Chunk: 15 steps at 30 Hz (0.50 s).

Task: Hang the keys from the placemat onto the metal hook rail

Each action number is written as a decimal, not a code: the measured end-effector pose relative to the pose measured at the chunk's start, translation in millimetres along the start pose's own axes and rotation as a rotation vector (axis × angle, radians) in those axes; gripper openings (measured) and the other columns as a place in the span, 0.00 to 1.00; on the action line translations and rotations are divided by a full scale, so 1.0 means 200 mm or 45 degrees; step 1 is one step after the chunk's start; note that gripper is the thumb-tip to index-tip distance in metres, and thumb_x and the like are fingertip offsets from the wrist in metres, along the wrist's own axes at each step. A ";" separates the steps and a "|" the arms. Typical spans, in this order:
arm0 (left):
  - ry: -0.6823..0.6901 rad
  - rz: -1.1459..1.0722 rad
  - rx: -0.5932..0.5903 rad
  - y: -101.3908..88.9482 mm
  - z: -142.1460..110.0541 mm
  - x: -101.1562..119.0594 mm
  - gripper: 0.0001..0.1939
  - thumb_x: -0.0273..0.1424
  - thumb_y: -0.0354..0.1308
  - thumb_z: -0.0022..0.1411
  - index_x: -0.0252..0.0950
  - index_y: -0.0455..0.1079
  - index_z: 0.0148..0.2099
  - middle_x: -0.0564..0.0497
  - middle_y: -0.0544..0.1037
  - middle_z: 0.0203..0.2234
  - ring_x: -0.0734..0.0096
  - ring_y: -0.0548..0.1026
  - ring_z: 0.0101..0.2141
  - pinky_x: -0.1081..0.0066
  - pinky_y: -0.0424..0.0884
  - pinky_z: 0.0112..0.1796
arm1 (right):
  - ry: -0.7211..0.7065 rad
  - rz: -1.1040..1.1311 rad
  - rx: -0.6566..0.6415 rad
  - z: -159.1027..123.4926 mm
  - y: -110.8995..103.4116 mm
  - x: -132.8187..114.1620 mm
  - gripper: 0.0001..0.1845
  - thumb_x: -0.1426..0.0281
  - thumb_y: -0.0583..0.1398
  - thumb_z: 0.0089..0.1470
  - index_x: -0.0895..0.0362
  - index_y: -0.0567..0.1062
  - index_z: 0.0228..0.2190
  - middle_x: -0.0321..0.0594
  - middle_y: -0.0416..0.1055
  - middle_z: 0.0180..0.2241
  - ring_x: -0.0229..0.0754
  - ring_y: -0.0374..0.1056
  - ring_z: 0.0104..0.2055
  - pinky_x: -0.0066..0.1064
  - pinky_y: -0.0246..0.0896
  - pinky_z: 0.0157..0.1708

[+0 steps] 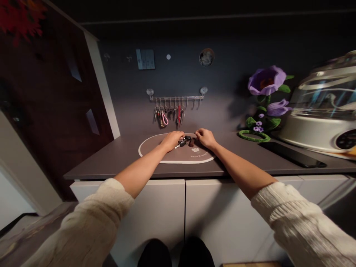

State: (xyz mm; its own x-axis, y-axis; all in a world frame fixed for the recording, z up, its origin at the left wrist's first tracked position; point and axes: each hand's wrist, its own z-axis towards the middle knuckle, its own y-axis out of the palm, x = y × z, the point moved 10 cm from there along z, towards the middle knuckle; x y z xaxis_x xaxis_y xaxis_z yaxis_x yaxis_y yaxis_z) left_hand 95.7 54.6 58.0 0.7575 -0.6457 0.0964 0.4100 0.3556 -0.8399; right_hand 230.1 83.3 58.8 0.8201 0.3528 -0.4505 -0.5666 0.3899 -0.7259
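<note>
A bunch of keys with a black fob lies on an oval brown mat on the dark counter. My left hand rests on the mat with curled fingers touching the left side of the keys. My right hand pinches at the right end of the bunch, by a small dark red tag. Both arms reach forward in cream knit sleeves pushed up to the elbows.
A hook rail with several key rings hangs on the wall behind the mat. Purple crochet flowers, a black phone and a white domed appliance stand to the right. White cabinet doors are below the counter. A dark wood panel stands at left.
</note>
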 end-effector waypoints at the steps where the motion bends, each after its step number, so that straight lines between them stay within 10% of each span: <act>1: -0.030 -0.053 0.043 -0.01 0.00 -0.02 0.09 0.28 0.47 0.59 0.37 0.69 0.37 0.50 0.75 0.32 0.70 0.70 0.34 0.74 0.62 0.34 | -0.001 -0.002 -0.002 0.00 0.00 0.00 0.12 0.71 0.52 0.53 0.60 0.75 0.30 0.42 0.74 0.29 0.36 0.66 0.32 0.24 0.54 0.33; 15: -0.409 -0.859 0.348 -0.07 0.01 -0.24 0.08 0.28 0.53 0.55 0.31 0.72 0.36 0.51 0.75 0.25 0.76 0.70 0.25 0.75 0.65 0.30 | -0.050 0.039 0.021 -0.01 -0.01 -0.06 0.12 0.70 0.53 0.53 0.59 0.75 0.30 0.41 0.73 0.26 0.37 0.66 0.31 0.26 0.54 0.35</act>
State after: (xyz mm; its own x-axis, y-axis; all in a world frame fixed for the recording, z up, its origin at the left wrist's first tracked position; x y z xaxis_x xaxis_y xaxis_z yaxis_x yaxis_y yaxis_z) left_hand 53.1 81.7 66.3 0.3939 -0.5688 0.7221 0.9110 0.1373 -0.3888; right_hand 222.1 77.4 64.5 0.7989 0.3974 -0.4514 -0.5927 0.3924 -0.7034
